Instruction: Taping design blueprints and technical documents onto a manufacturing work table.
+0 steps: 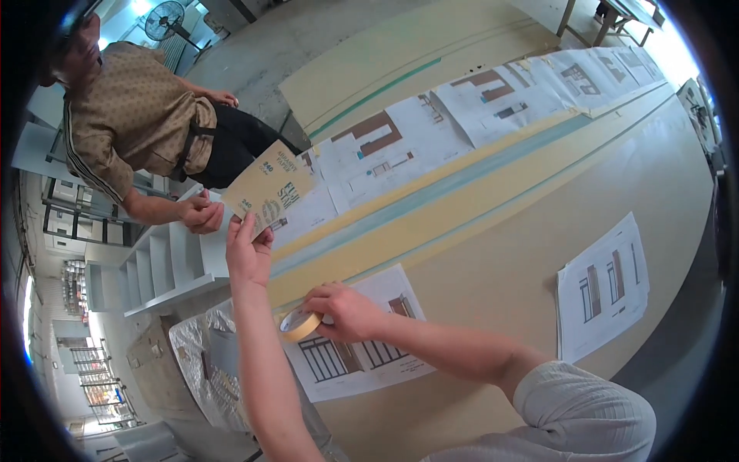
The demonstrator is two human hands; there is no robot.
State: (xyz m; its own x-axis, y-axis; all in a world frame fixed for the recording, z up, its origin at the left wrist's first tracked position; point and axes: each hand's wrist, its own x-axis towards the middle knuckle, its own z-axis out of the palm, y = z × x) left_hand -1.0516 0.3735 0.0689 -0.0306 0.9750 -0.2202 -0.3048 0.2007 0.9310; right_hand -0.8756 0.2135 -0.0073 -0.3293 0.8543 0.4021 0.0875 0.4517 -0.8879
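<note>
My left hand (250,250) is raised at the table's left end. Its thumb and fingers pinch the lower edge of a tan sandpaper sheet (258,181), printed side showing. My right hand (350,314) is closed around a roll of yellow masking tape (299,325), low over a printed drawing sheet (323,390). A co-worker's closed hand (202,214) is just left of the sandpaper; whether it touches the sheet I cannot tell.
Drawing sheets (431,142) run along the table's far side beside a pale blue strip (462,171). More drawings (604,289) lie at the right. The co-worker (135,115) stands far left. Grey shelving (162,266) and foil-like wrapping (196,346) are by the table's left end.
</note>
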